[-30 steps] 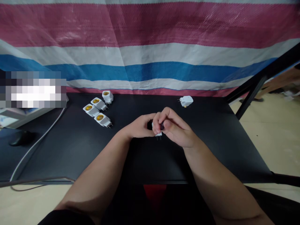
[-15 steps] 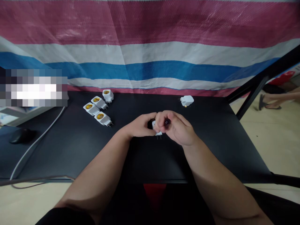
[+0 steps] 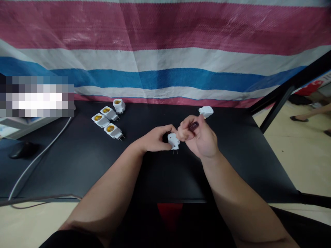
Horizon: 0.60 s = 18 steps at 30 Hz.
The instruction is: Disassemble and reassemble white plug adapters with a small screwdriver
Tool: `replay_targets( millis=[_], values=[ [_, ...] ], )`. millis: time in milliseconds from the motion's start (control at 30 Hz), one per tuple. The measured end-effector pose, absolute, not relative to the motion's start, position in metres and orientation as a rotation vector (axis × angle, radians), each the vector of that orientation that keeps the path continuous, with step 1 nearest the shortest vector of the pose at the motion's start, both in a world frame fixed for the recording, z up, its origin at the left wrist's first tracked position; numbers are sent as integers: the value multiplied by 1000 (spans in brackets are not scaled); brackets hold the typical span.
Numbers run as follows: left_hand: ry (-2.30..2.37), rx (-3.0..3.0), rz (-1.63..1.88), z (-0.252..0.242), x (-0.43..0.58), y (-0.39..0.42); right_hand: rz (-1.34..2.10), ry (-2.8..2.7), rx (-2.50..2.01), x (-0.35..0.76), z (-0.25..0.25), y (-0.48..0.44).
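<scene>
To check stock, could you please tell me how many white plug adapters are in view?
6: four adapters at the desk's left, one at its far right, one in the left hand; more may be hidden.

The head camera looks forward and down onto a black table [image 3: 77, 165].

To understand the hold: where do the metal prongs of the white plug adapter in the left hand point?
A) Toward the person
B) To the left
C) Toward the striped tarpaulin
A. The metal prongs stick out from the near end of the white plug adapter held in the left hand.
</scene>
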<state>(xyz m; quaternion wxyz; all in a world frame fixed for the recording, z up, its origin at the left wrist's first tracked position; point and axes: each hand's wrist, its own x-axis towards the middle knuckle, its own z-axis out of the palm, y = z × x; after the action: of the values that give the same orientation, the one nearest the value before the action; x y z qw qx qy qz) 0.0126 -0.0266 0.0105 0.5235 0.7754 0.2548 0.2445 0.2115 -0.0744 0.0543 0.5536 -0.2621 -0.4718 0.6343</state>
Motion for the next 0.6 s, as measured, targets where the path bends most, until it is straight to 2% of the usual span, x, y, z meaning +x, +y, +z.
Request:
replay_targets(
  millis=[133,267,433,533,600],
  values=[
    [597,1894,601,11,12,-26,1367,-901,-678,223,59,-63],
    [559,2020,730,-1,10,-18,1332,-899,-977,228,37,-50],
    [814,1822,901,-8,8,-16,986,-1383,-1418,232,12,-44],
    [847,1874,886,0,10,-22,689,-1704,-1649,238,7,-45],
    [817,1997,823,4,12,-25,614,-1828,-1736,240,4,-45]
  ],
)
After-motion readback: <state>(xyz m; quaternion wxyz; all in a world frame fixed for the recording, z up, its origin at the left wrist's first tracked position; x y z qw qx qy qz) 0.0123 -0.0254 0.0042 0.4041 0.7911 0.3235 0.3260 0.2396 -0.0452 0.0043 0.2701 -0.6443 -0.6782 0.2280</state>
